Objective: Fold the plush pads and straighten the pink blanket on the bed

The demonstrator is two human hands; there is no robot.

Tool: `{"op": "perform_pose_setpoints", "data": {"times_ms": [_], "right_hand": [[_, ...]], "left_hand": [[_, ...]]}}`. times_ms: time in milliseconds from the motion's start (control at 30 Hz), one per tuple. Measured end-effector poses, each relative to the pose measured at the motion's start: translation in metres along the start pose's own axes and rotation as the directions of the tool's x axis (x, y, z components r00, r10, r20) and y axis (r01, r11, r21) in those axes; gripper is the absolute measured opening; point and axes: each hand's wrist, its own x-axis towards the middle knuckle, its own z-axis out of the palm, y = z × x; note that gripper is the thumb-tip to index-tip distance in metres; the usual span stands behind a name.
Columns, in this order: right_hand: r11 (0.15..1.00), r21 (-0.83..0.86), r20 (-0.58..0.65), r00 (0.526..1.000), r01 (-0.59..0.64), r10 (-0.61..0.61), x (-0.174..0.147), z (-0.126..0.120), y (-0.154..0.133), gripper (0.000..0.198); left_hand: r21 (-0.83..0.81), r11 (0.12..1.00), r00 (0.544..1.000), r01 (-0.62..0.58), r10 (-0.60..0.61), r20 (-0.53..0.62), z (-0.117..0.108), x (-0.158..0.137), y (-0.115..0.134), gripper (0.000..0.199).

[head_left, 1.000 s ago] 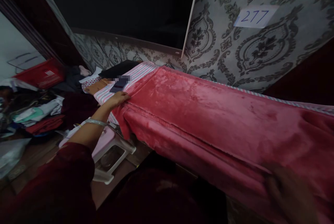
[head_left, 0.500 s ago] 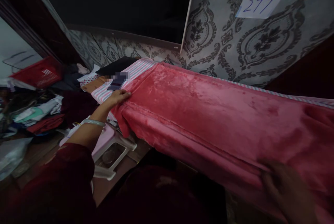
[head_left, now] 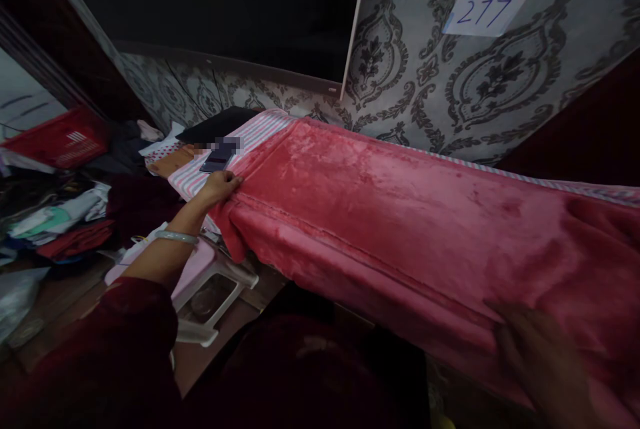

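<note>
A red-pink plush cloth (head_left: 360,196) lies spread along a long table, its front part hanging over the near side. My left hand (head_left: 220,187) pinches the cloth at its left end, fingertips pressed together on the edge. Farther right, my right hand (head_left: 543,356) grips the cloth near the front seam, thumb below and fingers above; it is dark and partly blurred. Under the plush, a striped cloth (head_left: 257,130) shows at the left end and along the back. A phone (head_left: 219,158) rests on the stripes just beyond my left hand.
A pink and white plastic stool (head_left: 197,266) stands below my left arm. Piles of clothes (head_left: 65,222) and a red basket (head_left: 60,138) are at the left. Behind the table, a large dark screen (head_left: 215,9) hangs before patterned wallpaper with a paper marked 277 (head_left: 483,12).
The whole view has shifted slightly, so things sit a little farther left. Both hands keep nearly the same places on the cloth, which lies much as before.
</note>
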Motion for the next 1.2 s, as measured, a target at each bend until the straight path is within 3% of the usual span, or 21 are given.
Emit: {"op": "perform_pose_setpoints", "data": {"times_ms": [300, 433, 633, 867, 1100, 1200], "right_hand": [[0.988, 0.068, 0.04, 0.99, -0.137, 0.134, -0.007, 0.003, 0.001, 0.033], [0.992, 0.048, 0.069, 0.991, -0.118, 0.114, -0.006, 0.004, 0.003, 0.035], [0.995, -0.036, -0.031, 0.996, -0.088, 0.087, -0.008, 0.002, 0.008, 0.033], [0.994, 0.033, 0.032, 0.994, -0.101, 0.1, -0.009, 0.004, 0.004, 0.03], [0.997, 0.028, 0.058, 0.996, -0.075, 0.074, -0.01, 0.004, -0.008, 0.036], [0.996, -0.026, 0.044, 0.995, -0.083, 0.084, -0.005, 0.011, -0.008, 0.036]], "left_hand": [[-0.074, 0.997, 0.999, 0.029, -0.026, 0.04, 0.001, 0.003, 0.0, 0.031], [-0.048, 0.999, 0.998, -0.021, 0.024, 0.06, 0.002, 0.005, -0.001, 0.032], [-0.147, 0.988, 0.998, -0.041, 0.047, 0.036, 0.002, 0.006, -0.012, 0.024], [0.045, 0.997, 0.995, -0.064, 0.06, 0.079, -0.002, 0.004, -0.003, 0.022], [0.015, 0.999, 0.996, -0.036, 0.035, 0.087, -0.003, 0.003, 0.003, 0.032], [0.036, 0.997, 0.995, -0.066, 0.063, 0.072, 0.0, 0.004, 0.008, 0.024]]}}
